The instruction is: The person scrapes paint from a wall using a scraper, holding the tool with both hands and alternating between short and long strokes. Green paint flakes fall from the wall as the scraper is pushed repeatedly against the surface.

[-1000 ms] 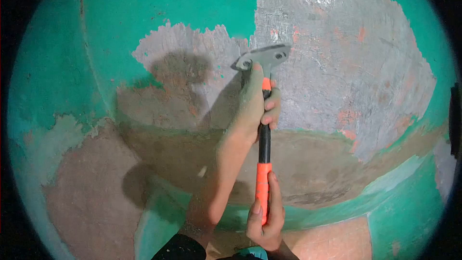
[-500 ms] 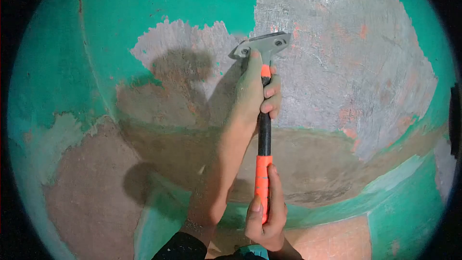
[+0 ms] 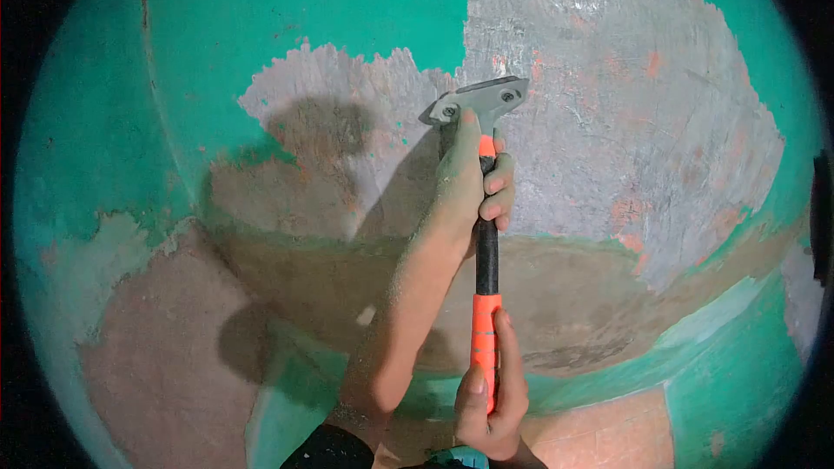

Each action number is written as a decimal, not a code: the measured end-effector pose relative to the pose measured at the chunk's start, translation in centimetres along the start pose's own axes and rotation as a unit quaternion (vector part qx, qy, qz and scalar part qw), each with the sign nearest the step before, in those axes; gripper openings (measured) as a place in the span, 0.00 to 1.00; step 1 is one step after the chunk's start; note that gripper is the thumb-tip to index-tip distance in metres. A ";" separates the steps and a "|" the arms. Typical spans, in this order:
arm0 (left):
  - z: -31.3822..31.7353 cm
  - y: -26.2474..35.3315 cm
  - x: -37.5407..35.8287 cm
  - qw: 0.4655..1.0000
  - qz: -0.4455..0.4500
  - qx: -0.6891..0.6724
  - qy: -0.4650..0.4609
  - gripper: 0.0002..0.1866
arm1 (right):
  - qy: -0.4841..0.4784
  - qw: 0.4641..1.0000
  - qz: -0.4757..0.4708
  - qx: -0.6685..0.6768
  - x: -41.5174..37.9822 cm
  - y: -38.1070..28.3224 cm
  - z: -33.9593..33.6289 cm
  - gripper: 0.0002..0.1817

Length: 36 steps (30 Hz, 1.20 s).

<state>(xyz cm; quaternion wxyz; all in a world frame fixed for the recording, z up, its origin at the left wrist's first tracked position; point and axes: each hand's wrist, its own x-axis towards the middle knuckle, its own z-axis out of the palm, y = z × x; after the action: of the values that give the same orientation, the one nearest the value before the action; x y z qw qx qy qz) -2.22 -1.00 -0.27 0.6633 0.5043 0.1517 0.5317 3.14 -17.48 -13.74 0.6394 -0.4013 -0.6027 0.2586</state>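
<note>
A long-handled scraper (image 3: pixel 486 265) with a wide grey metal head, a black shaft and an orange grip stands upright in front of the wall. High on its neck my left hand (image 3: pixel 469 178) is closed, the thumb lying along the metal head and the fingers wrapped round the shaft. Lower down, my right hand (image 3: pixel 495 399) grips the orange end, its index finger stretched along it. The blade meets or nearly meets the bare grey patch (image 3: pixel 599 130), just below the edge of the green paint (image 3: pixel 373 0). Pale dust clings to my left forearm.
Another bare patch (image 3: pixel 304 78) with ragged edges lies left of the blade. Below runs a brownish band (image 3: pixel 556 295), with green paint under it and an orange-pink surface (image 3: pixel 608 434) at the bottom. A thin crack (image 3: pixel 149 43) runs down the wall at left.
The scraper and both hands have moved slightly down and to the right in view. Both hands keep their hold on it.
</note>
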 end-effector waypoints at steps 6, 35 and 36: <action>-0.4 0.7 0.3 1.000 -0.012 0.006 -0.024 0.27 | 0.039 0.989 -0.134 -0.051 0.9 1.0 1.2 0.30; -0.2 0.5 0.6 1.000 -0.009 0.020 -0.008 0.26 | 0.041 0.991 -0.123 -0.035 1.3 1.4 1.2 0.30; -0.1 0.2 0.5 1.000 -0.013 0.020 0.000 0.26 | 0.035 0.993 -0.114 -0.027 1.0 1.6 1.0 0.30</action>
<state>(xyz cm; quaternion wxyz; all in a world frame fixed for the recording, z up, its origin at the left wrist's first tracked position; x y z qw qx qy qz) -2.25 -0.55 0.05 0.6600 0.5154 0.1691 0.5198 2.53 -15.62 -14.50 0.6742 -0.3562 -0.6284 0.1538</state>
